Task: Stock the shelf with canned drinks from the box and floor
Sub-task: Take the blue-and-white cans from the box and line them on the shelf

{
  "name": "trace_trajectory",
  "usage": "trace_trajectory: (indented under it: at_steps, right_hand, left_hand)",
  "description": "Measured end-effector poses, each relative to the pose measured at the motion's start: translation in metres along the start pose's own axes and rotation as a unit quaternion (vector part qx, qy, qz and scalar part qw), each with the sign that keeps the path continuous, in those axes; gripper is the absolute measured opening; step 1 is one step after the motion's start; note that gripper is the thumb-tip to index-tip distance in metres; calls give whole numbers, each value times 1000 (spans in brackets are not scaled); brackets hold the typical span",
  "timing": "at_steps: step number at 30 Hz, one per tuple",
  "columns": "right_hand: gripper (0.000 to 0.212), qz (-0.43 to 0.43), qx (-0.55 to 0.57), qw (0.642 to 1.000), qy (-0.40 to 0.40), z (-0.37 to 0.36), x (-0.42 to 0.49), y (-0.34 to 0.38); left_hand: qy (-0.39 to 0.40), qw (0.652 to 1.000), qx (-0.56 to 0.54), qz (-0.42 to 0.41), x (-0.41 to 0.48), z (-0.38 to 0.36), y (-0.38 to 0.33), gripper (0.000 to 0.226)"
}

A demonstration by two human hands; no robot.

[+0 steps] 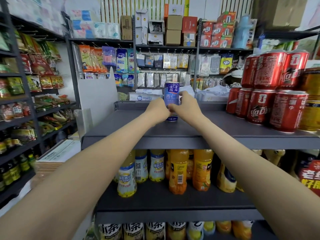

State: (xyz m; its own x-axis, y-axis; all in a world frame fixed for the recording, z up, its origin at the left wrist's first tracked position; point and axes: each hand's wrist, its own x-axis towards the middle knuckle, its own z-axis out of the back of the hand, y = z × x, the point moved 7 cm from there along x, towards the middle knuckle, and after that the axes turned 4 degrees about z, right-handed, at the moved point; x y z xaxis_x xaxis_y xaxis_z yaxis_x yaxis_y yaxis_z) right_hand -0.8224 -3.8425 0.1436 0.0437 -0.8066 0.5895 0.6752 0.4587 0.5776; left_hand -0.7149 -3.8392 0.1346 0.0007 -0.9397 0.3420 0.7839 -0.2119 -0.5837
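We have both hands on the blue can (171, 94), which stands upright on the top shelf (199, 130), near the middle of its depth and apart from everything else on it. Our left hand (158, 108) curls against the can's lower side at nine o'clock. Our right hand (186, 103) wraps it from three o'clock, thumb high on the label. The fingers of both are clamped on the can, and the hands meet in front of it.

We judge the stocking to be partly done. At three o'clock from the can, the red cans (270, 87) stand two tiers high at the shelf's end. The gold cans (311, 108) sit just beyond them at the edge of view. The blue can is the only one of its kind up here, and most of the top shelf around it is bare board, so a good deal looks left to place. Neither the supply box nor the floor is in view, so we cannot tell how many cans remain.

At six o'clock, the shelf below (155, 201) holds orange bottles (178, 172) and pale yellow bottles (127, 179), with more bottles on the tier beneath. Far off at twelve o'clock, cardboard cartons (174, 30) sit on a high wall rack, and we cannot see what they contain.
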Motion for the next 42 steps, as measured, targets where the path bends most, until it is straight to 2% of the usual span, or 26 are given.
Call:
trace_trajectory:
  at_steps: [2,5,7,9,13,18,23,27,33,35,38,40,42]
  right_hand:
    - [49,38,-24,999,-7,4,-20,17]
    - [43,103,-2,995,-18,6,-70,53]
    - [34,157,31,987,-20,-1,-114,79]
    - [27,187,69,980,12,-23,-162,101]
    - [22,203,129,961,137,-104,-250,136]
    - [23,193,172,931,259,-211,-333,187]
    - [29,181,169,897,367,-337,-417,233]
    - [33,124,131,862,474,-455,-501,250]
    - [45,37,50,811,582,-616,-632,232]
    - [51,11,5,791,611,-659,-669,208]
    - [70,-46,-69,759,646,-710,-706,169]
    - [83,-46,-109,758,642,-739,-719,152]
    - [89,-39,-117,770,626,-771,-724,143]
  left_hand:
    - [-32,999,27,-32,-27,16,-2,40]
    - [-102,989,-12,-103,-88,38,11,44]
    - [-138,979,-62,-136,-142,50,30,38]
    - [-149,974,-97,-138,-200,59,58,31]
    - [-122,989,-60,-58,-299,66,142,29]
    - [-77,995,6,70,-393,87,288,29]
    - [-49,964,69,250,-493,121,457,26]
    - [65,926,96,360,-567,114,582,31]
    - [231,864,113,434,-636,68,735,41]
    - [271,846,139,439,-648,48,775,47]
    - [330,817,188,434,-656,13,822,73]
    - [366,804,224,411,-656,-13,845,86]
    - [383,803,243,387,-657,-38,864,89]
